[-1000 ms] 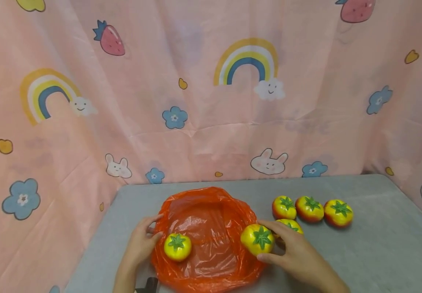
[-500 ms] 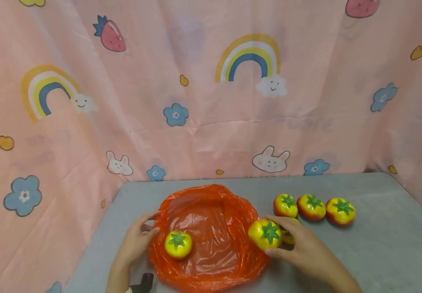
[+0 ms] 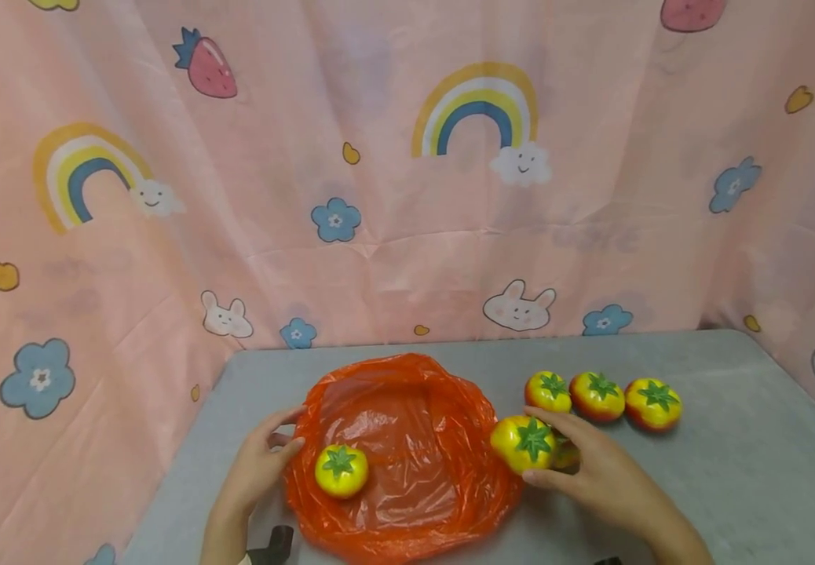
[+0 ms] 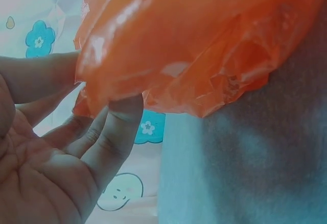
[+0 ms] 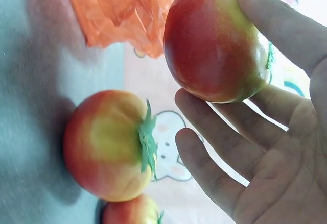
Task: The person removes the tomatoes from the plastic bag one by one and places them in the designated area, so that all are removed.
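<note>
An orange plastic bag (image 3: 407, 502) lies spread on the table with its mouth wide. At its left rim, my left hand (image 3: 255, 467) holds the edge between thumb and fingers; the left wrist view shows some fingertips hidden behind the plastic. One red-and-yellow tomato (image 3: 341, 472) with a green star-shaped top sits within the bag's left side. My right hand (image 3: 601, 463) grips another tomato (image 5: 214, 43) between thumb and fingers, raised at the bag's right rim. Below that hand, a further tomato (image 5: 110, 147) rests on the table, partly hidden in the head view.
Three tomatoes stand in a row behind my right hand: a left one (image 3: 547, 391), a middle one (image 3: 597, 398) and a right one (image 3: 652, 406). The grey table (image 3: 740, 463) ends against a pink patterned curtain (image 3: 393, 180). A dark object (image 3: 273, 545) shows near my left wrist.
My right hand has moved a little right and away from me with its tomato, from over the bag to its rim. My left hand has shifted slightly left.
</note>
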`<state>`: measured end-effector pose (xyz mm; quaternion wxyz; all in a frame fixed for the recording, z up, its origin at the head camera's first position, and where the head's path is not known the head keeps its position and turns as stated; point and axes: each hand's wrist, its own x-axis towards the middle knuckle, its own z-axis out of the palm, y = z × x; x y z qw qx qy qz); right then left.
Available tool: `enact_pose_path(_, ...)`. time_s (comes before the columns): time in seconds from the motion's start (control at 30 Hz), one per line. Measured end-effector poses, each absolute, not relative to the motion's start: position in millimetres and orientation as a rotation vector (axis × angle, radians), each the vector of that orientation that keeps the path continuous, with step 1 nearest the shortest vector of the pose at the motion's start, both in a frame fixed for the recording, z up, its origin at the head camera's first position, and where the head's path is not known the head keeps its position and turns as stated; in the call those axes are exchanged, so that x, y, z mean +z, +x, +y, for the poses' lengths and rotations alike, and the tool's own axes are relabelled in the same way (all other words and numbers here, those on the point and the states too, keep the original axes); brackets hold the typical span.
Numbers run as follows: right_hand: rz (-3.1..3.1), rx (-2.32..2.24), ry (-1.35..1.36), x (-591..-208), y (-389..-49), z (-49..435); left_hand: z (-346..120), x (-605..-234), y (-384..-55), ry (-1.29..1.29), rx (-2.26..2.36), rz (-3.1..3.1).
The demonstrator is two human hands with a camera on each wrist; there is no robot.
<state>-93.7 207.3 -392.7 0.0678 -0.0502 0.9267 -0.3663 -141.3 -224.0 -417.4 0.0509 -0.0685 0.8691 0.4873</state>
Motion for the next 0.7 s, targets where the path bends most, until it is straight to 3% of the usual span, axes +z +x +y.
enact_pose_path(0.7, 2.884, -0.991, -0.054, -392.2, -97.2, 239.4, -226.1, -415.9, -141.6, -0.190, 1.466, 2.664)
